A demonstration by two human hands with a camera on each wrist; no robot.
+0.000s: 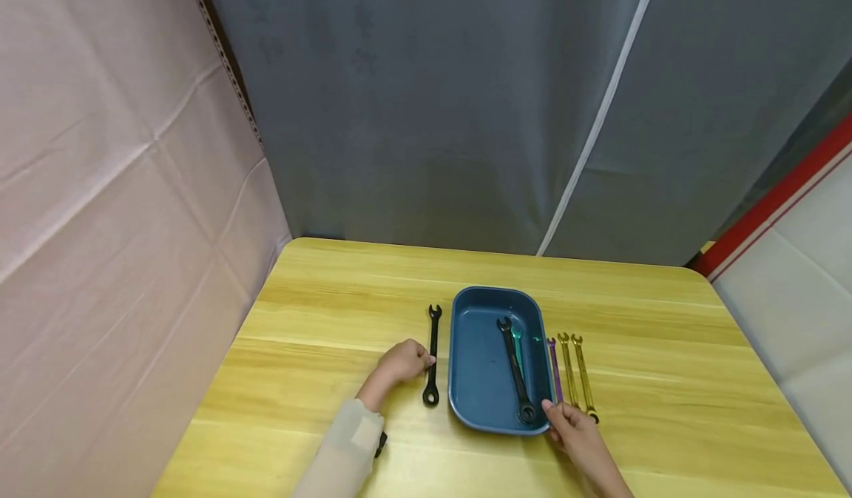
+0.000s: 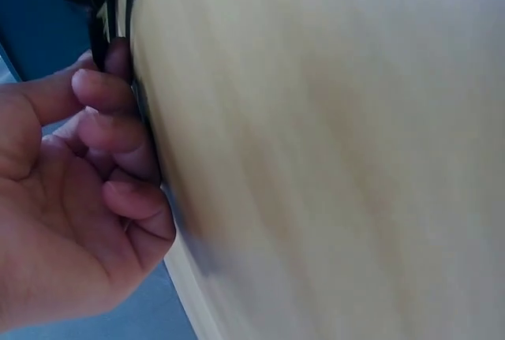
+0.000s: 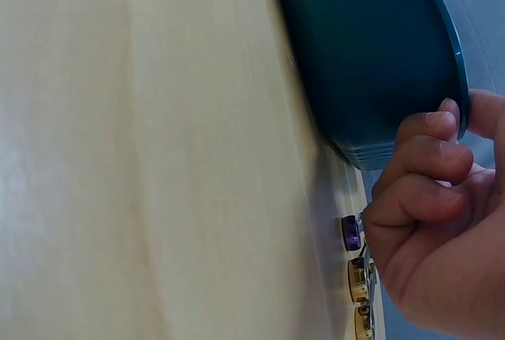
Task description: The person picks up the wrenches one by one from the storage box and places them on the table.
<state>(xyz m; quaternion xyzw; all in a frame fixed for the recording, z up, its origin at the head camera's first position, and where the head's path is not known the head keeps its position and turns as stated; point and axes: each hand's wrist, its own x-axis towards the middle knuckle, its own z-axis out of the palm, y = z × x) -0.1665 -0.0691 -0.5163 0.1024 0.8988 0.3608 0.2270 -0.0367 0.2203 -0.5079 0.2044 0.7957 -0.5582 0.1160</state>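
On the table, left of a dark blue tray point(image 1: 475, 368), lies a black combination wrench point(image 1: 435, 335) with its open end pointing away. My left hand point(image 1: 402, 361) pinches that wrench near the middle of its shaft; the left wrist view shows thumb and fingertips point(image 2: 105, 87) closed on it. My right hand point(image 1: 580, 439) grips the tray's near right corner, thumb on the rim and fingers curled beneath, as the right wrist view shows. Inside the tray, another black wrench point(image 1: 515, 365) partly covers a green wrench point(image 1: 518, 342).
Just right of the tray lie a purple wrench point(image 1: 555, 372) and two gold wrenches point(image 1: 569, 371), side by side. The wooden table point(image 1: 319, 320) ends at a grey curtain point(image 1: 413, 113) behind. Pale cloth point(image 1: 120, 187) hangs at the left, and a white panel with a red edge stands right.
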